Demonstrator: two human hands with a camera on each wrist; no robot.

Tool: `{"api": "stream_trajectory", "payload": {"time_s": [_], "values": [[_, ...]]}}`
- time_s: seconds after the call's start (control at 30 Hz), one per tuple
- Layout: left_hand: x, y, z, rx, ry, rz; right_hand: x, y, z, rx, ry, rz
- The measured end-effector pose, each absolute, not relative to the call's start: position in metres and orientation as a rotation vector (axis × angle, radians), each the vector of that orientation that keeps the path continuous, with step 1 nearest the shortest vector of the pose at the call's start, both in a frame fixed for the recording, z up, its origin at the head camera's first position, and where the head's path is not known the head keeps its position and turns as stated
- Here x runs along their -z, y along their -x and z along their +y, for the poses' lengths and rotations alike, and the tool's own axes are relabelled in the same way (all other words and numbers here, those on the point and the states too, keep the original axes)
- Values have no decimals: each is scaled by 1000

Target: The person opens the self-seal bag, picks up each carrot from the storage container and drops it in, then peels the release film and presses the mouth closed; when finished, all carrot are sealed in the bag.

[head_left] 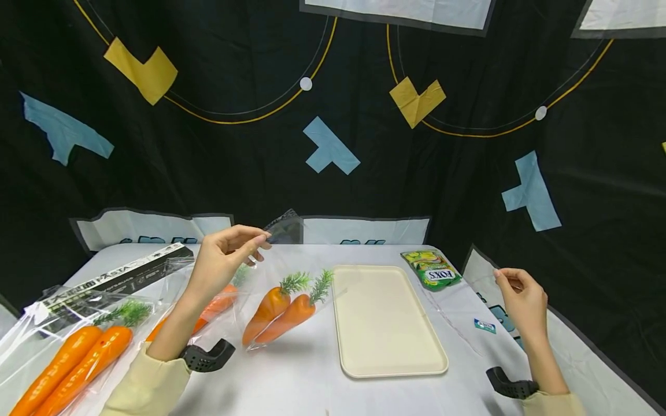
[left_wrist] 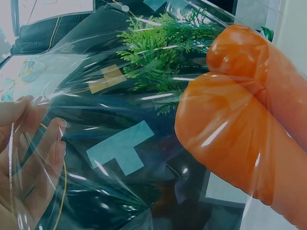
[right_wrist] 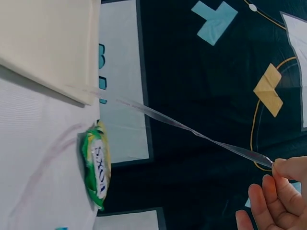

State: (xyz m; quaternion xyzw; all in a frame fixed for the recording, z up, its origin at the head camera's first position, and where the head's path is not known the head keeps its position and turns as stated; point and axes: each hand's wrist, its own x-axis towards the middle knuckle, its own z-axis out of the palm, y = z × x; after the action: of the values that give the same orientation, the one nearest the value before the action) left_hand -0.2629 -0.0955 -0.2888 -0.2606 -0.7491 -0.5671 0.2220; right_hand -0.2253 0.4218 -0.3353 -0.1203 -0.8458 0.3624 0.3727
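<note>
My left hand [head_left: 225, 260] is raised over the table, thumb and fingers pinching the top of a clear plastic bag. Inside that bag hang two orange carrots [head_left: 278, 318] with green feathery tops, left of a cream tray [head_left: 390, 320]. The left wrist view shows the carrots [left_wrist: 225, 129] close up, with film stretched across to the fingertips [left_wrist: 57, 125]. Out to the right, my right hand [head_left: 522, 303] pinches the end of a thin clear plastic strip [right_wrist: 192, 130] between thumb and forefinger. The strip is twisted and runs back towards the tray's side.
More bagged carrots [head_left: 78, 358] lie at the left, others partly behind my left forearm. A long black-and-white box [head_left: 125, 277] is at the back left. A green FOX'S packet [head_left: 432, 269] sits beyond the tray's right corner, with a small blue-green label [head_left: 485, 326] nearer me.
</note>
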Motion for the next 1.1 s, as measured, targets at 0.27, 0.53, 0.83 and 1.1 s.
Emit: {"api": "stream_trajectory", "payload": {"time_s": [0.27,0.53,0.83,1.1], "values": [[291,264,-95,1584,724,-2079,319,239,420,-1006,335,-2159],[292,264,-92,1591,757,-2080,318,259,411,-986,286,-2123],[293,265,-90,1590,741,-2086,322,271,410,-989,276,-2044],[294,265,-89,1585,739,-2086,354,267,410,-951,223,-1969]]}}
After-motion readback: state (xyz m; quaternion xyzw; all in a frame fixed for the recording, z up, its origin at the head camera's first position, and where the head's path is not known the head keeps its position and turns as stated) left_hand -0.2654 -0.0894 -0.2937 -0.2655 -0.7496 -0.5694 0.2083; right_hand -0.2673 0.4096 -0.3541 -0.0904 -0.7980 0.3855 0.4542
